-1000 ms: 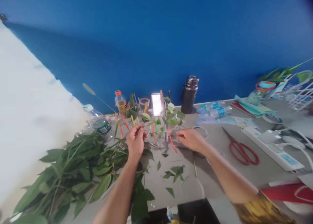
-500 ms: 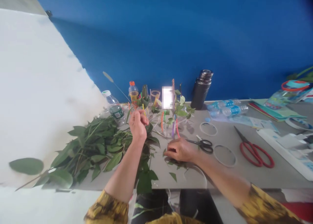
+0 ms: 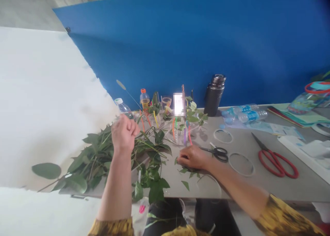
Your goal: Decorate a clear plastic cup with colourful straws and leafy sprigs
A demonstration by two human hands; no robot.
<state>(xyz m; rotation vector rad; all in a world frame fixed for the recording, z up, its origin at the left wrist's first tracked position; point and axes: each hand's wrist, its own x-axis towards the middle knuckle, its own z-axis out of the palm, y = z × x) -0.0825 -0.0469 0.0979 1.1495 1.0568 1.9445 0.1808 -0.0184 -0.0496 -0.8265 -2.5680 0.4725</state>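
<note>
My left hand [image 3: 124, 132] is raised in a closed fist above the pile of leafy green branches [image 3: 103, 158], near a water bottle [image 3: 124, 108]. Anything inside the fist is hidden. My right hand [image 3: 192, 157] rests on the grey table [image 3: 257, 184], its fingertips down among torn leaf scraps [image 3: 187, 175]. Small black-handled scissors [image 3: 218, 153] lie just right of that hand. Behind both hands stand transparent cups [image 3: 179, 136] holding coloured pipe cleaners and leafy sprigs.
A dark thermos [image 3: 213, 95] and an orange-capped bottle [image 3: 144, 100] stand by the blue wall [image 3: 180, 46]. Red-handled scissors [image 3: 277, 163], two thin hoops [image 3: 241, 164], flattened water bottles [image 3: 244, 114] and coloured paper [image 3: 296, 117] lie right. A white sheet [image 3: 46, 74] runs along the left.
My left hand has risen and moved left, closing into a fist. My right hand has moved from beside the cups down to the leaf scraps. The view has swung left.
</note>
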